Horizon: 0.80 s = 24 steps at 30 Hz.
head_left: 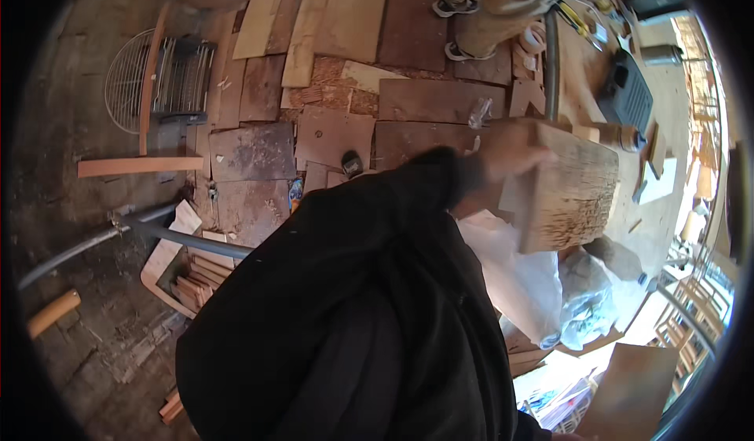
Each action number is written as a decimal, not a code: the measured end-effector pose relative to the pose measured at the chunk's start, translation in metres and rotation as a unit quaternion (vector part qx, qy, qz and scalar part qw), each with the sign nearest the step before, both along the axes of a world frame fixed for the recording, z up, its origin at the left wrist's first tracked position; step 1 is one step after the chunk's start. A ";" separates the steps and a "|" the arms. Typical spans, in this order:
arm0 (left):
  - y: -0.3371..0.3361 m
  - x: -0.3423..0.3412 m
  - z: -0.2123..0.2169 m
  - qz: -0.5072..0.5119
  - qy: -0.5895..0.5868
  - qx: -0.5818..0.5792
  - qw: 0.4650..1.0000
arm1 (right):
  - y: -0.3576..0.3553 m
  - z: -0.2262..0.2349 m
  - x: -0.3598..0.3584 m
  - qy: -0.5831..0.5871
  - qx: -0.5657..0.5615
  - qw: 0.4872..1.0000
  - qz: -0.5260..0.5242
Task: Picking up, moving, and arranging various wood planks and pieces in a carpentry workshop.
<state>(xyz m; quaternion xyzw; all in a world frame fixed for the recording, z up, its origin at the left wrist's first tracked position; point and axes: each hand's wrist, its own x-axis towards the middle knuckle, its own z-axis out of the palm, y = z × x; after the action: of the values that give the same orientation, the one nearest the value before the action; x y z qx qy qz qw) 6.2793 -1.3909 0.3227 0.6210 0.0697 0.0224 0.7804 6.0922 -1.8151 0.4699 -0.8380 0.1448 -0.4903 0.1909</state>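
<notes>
1. Nearest the camera: a black sleeve (369, 300) fills the lower middle of the view and rises toward the upper right. Which arm it belongs to cannot be told with certainty; it is treated here as the right.
2. Right hand (510, 152): blurred, at the end of the sleeve, resting on the top left edge of a wooden block (572, 193). The fingers appear curled over the block's upper edge; whether they press together or spread cannot be told.
3. Left hand: not visible.
4. Wooden block: thick, pale, with rough streaked grain on its facing side. It stands upright right of centre, at the left edge of a workbench (667, 205).
5. Directly below the block: crumpled white and clear plastic sheeting (550, 284), touching the block's lower edge.
6. Lower right: a flat brown board (628, 386) beside scattered papers.
7. Lower left floor: a grey metal pipe (157, 233) lying at an angle, a stack of small wood offcuts (196, 280) just beside it, and a wooden handle (51, 314) well apart.
8. Middle floor: dark flat board pieces (330, 139) laid edge to edge.
9. Upper left: a round wire rack (129, 80) behind a long wooden strip (141, 166).
10. Far top: pale planks (314, 17), and another person's legs and shoes (479, 17) standing near the workbench.
</notes>
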 end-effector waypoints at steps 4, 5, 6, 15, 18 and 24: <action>0.160 -0.098 0.024 -0.002 0.121 0.030 0.992 | 0.057 0.000 0.031 0.006 0.010 0.997 0.071; 0.195 -0.129 0.029 0.019 0.106 0.073 0.992 | 0.071 0.001 0.036 0.008 0.015 0.996 0.087; 0.223 -0.157 0.031 0.056 0.140 0.085 0.985 | 0.086 0.001 0.039 0.010 0.017 0.995 0.100; 0.394 -0.242 -0.105 0.285 0.292 0.136 0.903 | 0.205 0.028 0.037 0.012 0.011 0.988 0.155; 0.447 -0.222 -0.165 0.309 0.291 0.314 0.849 | 0.239 0.046 0.030 0.011 -0.003 0.989 0.150; 0.403 -0.124 -0.205 0.114 0.244 0.451 0.851 | 0.288 0.084 0.010 0.025 -0.036 0.989 0.140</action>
<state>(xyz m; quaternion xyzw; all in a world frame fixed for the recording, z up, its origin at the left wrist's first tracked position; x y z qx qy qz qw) 6.1551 -0.9882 0.1182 0.8779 0.3104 -0.0126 0.3644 6.1024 -1.5273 0.5537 -0.8684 0.0135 -0.4423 0.2238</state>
